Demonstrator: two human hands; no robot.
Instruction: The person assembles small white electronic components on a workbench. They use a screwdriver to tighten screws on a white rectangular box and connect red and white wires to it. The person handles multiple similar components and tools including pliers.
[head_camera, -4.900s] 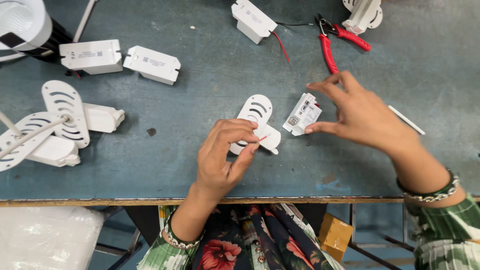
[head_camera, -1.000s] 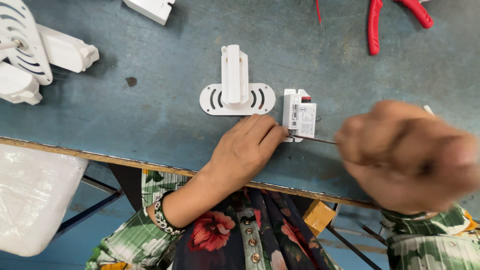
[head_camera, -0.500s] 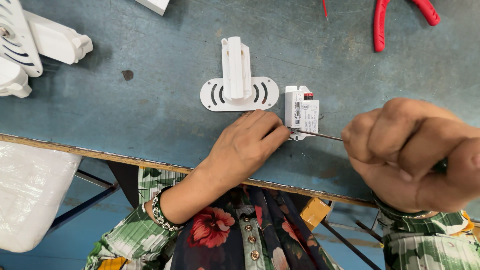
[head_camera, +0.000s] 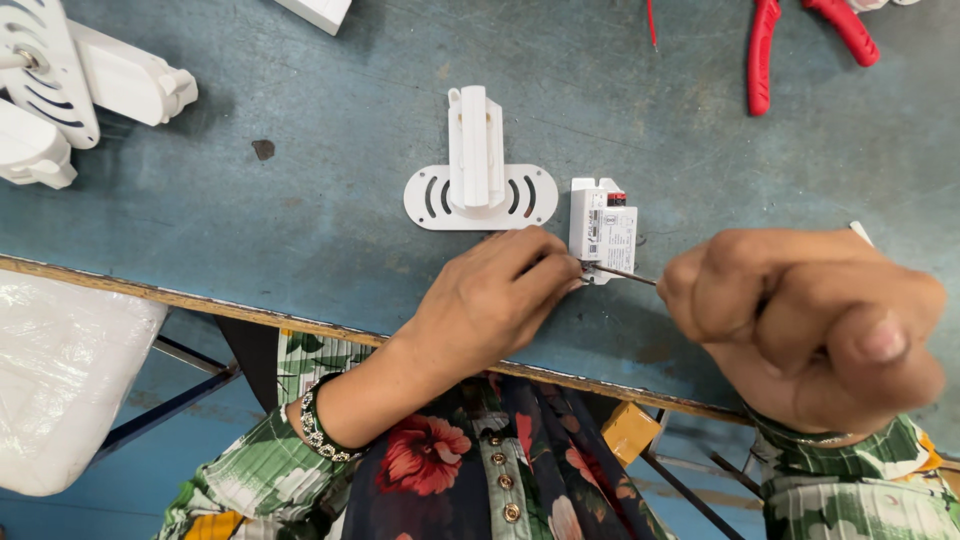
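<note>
A small white rectangular electronic module (head_camera: 603, 230) with a red tab lies on the blue-grey table (head_camera: 300, 230) near its front edge. My left hand (head_camera: 495, 300) pinches the module's near corner with its fingertips. My right hand (head_camera: 810, 320) is clenched around a thin screwdriver (head_camera: 628, 275), whose metal shaft reaches left to the module's near end. Just left of the module lies a white oval plastic housing (head_camera: 470, 190) with curved slots and an upright block in its middle.
Red-handled pliers (head_camera: 790, 40) lie at the far right with a red wire (head_camera: 652, 22) beside them. More white plastic housings (head_camera: 70, 90) are piled at the far left. A clear plastic bag (head_camera: 60, 380) hangs below the table's front edge at left.
My right hand has taken up the screwdriver and brought its tip to the module; the view has moved closer. The left hand went from the oval housing to the module and holds it still.
</note>
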